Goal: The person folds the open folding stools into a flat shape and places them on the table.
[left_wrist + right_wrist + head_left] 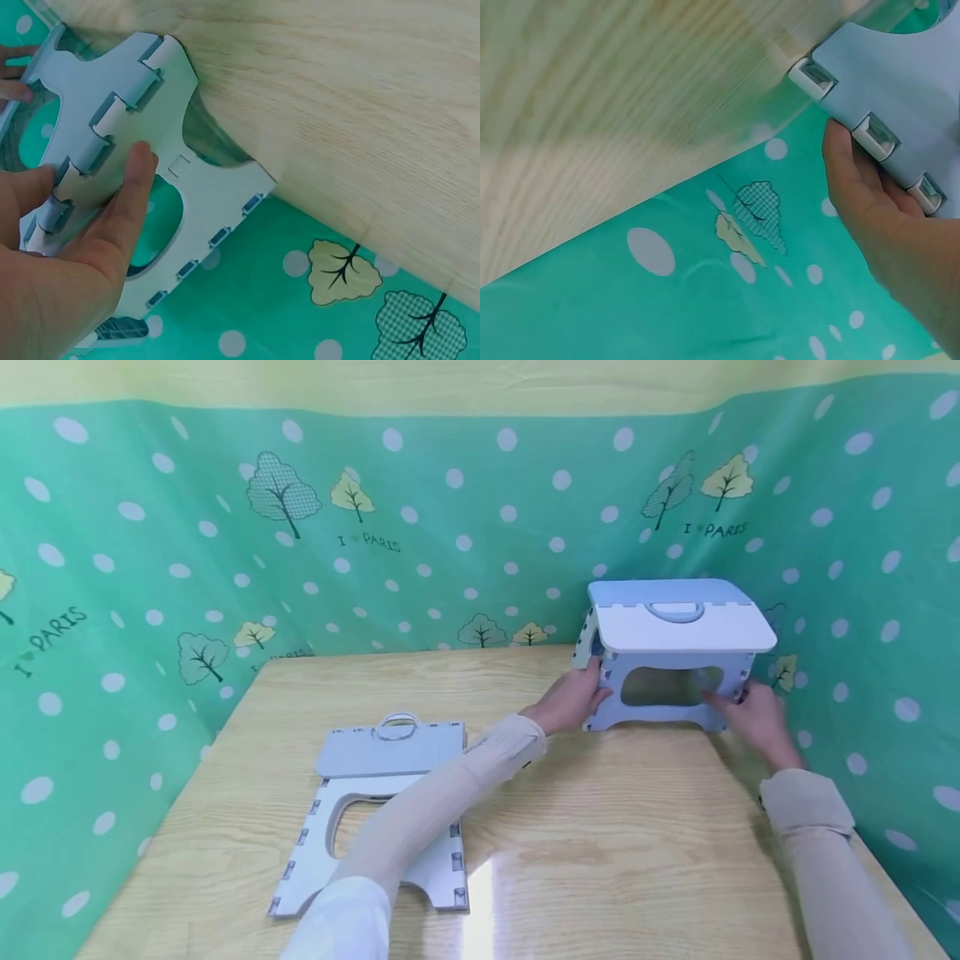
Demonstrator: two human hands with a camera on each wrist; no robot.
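An unfolded step stool (678, 628) in white and pale blue stands upright at the back right of the table, with an arched carry handle on its top. My left hand (573, 697) grips the stool's left side edge. In the left wrist view its thumb and fingers lie on either side of the hinged corner of the leg panel (124, 112). My right hand (757, 722) holds the right side edge, thumb at the front panel. Seen from the right wrist, its fingers (847, 169) curl round the hinge-lined edge; the thumb is hidden there.
A second stool (390, 752) lies folded flat on the wooden table (600, 860) at the left, partly covered by my left sleeve. A green dotted curtain (420, 527) hangs round the back and sides, close behind and right of the standing stool.
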